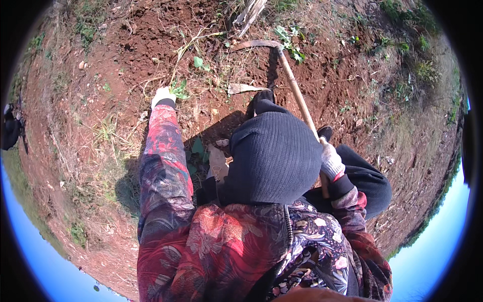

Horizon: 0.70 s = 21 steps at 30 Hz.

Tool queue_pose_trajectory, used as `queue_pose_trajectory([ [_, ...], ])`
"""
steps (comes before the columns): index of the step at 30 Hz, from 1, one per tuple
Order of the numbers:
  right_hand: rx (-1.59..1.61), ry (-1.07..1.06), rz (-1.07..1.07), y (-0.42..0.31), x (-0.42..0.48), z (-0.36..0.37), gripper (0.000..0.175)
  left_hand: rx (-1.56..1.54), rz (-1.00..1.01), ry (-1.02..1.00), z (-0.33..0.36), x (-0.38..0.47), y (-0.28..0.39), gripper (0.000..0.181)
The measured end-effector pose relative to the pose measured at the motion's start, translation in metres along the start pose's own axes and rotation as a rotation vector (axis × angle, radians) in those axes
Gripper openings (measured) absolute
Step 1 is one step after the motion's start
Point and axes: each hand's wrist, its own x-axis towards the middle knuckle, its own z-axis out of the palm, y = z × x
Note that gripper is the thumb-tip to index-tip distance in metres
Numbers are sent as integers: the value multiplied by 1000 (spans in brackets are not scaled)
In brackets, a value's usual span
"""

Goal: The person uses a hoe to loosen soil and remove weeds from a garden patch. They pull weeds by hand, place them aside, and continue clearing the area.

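Observation:
My left hand [163,97], in a pale glove, reaches out to the ground at the base of a green leafy weed [180,90]; its fingers are mostly hidden, so whether they grip the stem cannot be told. A long dry stalk [185,49] runs up from beside it. My right hand [332,158], in a white knitted glove, is closed around the wooden handle [298,92] of a sickle-like hoe. Its curved, rusty metal blade [256,44] lies out ahead, near the soil. My dark-clad knee stands between the two hands.
Red soil [147,41] with dry grass surrounds me. A dry husk-like leaf [243,88] lies near my shoe, and another pale dry piece [252,15] is at the top. Green leafy plants [289,41] lie right of the blade. A dark figure or object [11,126] is at the far left.

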Motion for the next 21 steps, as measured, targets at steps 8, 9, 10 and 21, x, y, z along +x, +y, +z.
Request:
queue_pose_trajectory([
  [8,37,-54,-33,13,11,-1,22,-20,225,-24,-4,-78,-22,42],
  [9,26,-60,-14,17,13,1,22,-86,253,37,-6,-81,-29,43],
  [10,6,-44,-4,21,16,1,22,-174,230,129,-9,-85,-40,43],
  [21,148,-131,-135,28,15,-2,22,-1535,-113,391,-126,-238,-381,33],
])
